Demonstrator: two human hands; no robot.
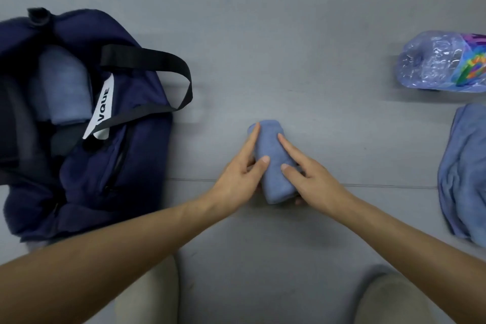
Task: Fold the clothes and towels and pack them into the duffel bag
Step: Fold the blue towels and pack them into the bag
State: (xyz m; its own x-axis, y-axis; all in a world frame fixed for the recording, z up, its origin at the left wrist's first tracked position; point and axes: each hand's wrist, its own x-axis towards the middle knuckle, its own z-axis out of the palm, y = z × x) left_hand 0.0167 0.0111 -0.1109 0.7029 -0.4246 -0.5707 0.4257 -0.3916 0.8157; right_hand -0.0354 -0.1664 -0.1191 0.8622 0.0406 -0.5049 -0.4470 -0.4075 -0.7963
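**Head view.** A person's left hand and right hand are enclosing a rolled towel, which is lying on the grey floor directly ahead of the person, well apart from the duffel bag at left. On each hand the forefinger is lying straight along the roll and the thumb is pressing on its top. The remaining fingers are wrapping round the sides and underneath, mostly hidden. The grip is narrow, and the roll is filling it.

The bag is standing open, with a second roll already lying inside near its far end. A black strap is arching across the side of the opening that faces the hands. Loose blue cloth is waiting unfolded at the right edge, just below a plastic pack.

Risks, as judged from this arrangement:
- The roll's free edge is not showing, so if it is facing down or outward, lifting may be letting it unwind.
- Both thumbs are bearing near the roll's near end, and the far end is lying under forefingers only. It may be sagging or telescoping once it is raised.
- The carry leftward is passing the strap, which could be catching the towel.
- The soft bag rim may be collapsing inward and narrowing the gap beside the packed roll.
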